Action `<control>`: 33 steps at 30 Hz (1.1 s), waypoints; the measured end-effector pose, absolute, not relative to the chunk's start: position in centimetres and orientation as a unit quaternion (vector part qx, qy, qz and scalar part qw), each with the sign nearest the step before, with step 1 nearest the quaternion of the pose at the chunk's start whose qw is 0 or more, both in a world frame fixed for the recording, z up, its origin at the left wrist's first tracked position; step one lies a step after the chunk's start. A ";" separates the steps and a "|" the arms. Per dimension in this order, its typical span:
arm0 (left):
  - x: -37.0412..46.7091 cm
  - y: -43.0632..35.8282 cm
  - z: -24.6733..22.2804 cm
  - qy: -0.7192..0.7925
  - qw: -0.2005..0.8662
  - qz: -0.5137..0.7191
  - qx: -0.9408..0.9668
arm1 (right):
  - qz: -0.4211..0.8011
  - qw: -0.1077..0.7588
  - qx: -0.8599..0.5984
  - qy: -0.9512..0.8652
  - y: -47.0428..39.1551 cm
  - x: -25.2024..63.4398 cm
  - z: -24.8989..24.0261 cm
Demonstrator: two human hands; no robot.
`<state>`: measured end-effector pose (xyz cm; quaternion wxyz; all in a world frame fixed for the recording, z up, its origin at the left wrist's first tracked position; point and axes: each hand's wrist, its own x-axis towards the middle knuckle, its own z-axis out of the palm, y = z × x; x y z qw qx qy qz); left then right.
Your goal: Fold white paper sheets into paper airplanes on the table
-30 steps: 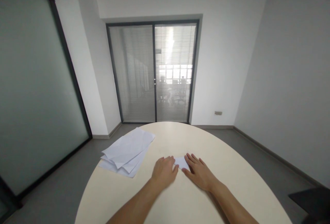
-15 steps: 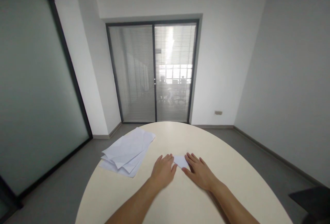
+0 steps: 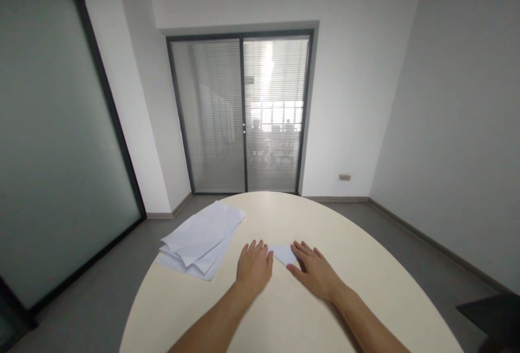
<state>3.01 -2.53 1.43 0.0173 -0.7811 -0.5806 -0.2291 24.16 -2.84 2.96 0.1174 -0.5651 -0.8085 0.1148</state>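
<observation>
A small folded piece of white paper (image 3: 283,254) lies flat on the pale round table (image 3: 280,309), between my two hands. My right hand (image 3: 316,270) rests palm down with its fingers spread over the right end of the paper, partly hiding it. At the paper's left tip is my left hand (image 3: 254,269), flat on the table with its fingers stretched forward. Its thumb is close to that tip; whether it touches, I cannot tell. Neither hand grips anything.
Several loose white sheets (image 3: 203,239) lie in an uneven pile at the table's left edge. Beyond the table are a glass sliding door with blinds (image 3: 244,115) and white walls. A dark object (image 3: 491,318) stands at the lower right.
My left hand has slid a little to the left, uncovering more of the paper's left tip. My right hand and the paper look unmoved.
</observation>
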 end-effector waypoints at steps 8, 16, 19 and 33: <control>2.7 -2.9 2.3 -0.456 -0.021 -0.234 -0.858 | 0.113 0.125 -0.556 -0.814 -2.7 24.3 2.8; 2.7 -2.3 1.8 -0.476 -0.027 -0.245 -0.844 | 0.120 0.134 -0.551 -0.815 -2.4 24.5 2.5; 2.4 -1.9 1.5 -0.489 -0.026 -0.259 -0.832 | 0.113 0.134 -0.556 -0.812 -2.6 24.5 2.6; 2.3 -1.8 1.9 -0.442 -0.163 -0.366 -0.803 | 0.091 0.229 -0.496 -0.833 -2.9 23.9 3.6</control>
